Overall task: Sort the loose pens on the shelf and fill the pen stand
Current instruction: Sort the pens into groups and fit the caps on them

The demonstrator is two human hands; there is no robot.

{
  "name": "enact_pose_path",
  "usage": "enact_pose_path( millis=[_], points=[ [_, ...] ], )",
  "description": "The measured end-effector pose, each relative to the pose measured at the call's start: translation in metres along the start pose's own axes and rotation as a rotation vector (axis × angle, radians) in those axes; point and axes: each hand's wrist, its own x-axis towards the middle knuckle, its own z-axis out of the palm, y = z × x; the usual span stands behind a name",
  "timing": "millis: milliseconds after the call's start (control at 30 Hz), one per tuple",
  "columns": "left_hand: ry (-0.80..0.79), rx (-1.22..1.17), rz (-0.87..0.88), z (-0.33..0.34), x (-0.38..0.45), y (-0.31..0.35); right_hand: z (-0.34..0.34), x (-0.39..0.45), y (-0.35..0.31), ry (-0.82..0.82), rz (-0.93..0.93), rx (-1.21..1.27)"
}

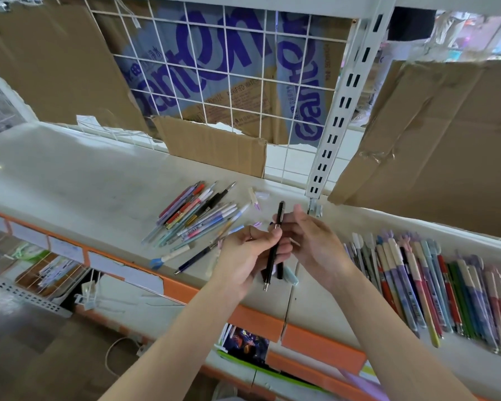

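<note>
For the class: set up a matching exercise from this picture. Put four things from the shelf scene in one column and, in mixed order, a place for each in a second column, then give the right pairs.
Things
1. black pen
2. jumbled pile of pens
3. neat row of pens
4. torn cardboard piece

Places
A. lying on the shelf, right of the hands
B. leaning on the wire grid at the back
C. held up between the left hand and the right hand
D. lying on the shelf, left of the hands

Pairs: 1-C, 2-D, 3-A, 4-B
</note>
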Motion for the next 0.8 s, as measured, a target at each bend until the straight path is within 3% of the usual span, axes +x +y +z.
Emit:
enact_pose_path(
  millis=[100, 200, 367, 500, 633, 700, 800],
  points=[
    [0.001, 0.029, 0.014, 0.0, 0.002, -0.006, -0.002, -0.005, 0.003, -0.035, -0.066, -0.095],
    [-0.051, 0.18, -0.001, -0.004, 0.001, -0.011, -0.006, -0.004, 0.008, 0.057, -0.059, -0.222],
    [0.02, 0.598, 0.162, -0.022, 0.003, -0.011, -0.04, 0.006, 0.009, 0.294, -0.077, -0.679],
    [0.122, 0.589, 0.223, -0.047, 0.01, 0.002, -0.067, 0.004, 0.009, 0.364, -0.045, -1.146],
    [0.299, 1.15, 0.448, -0.079, 0.024, 0.015, -0.071, 0.001, 0.008, 0.352, -0.029, -1.485],
    [0.358, 1.423, 0.458, -0.097, 0.027, 0.017, -0.068, 0.001, 0.007, 0.349, 0.002, -1.596],
    [0.351, 1.593, 0.428, -0.113, 0.028, 0.015, -0.063, 0.001, 0.007, 0.301, 0.05, -1.745]
  ],
)
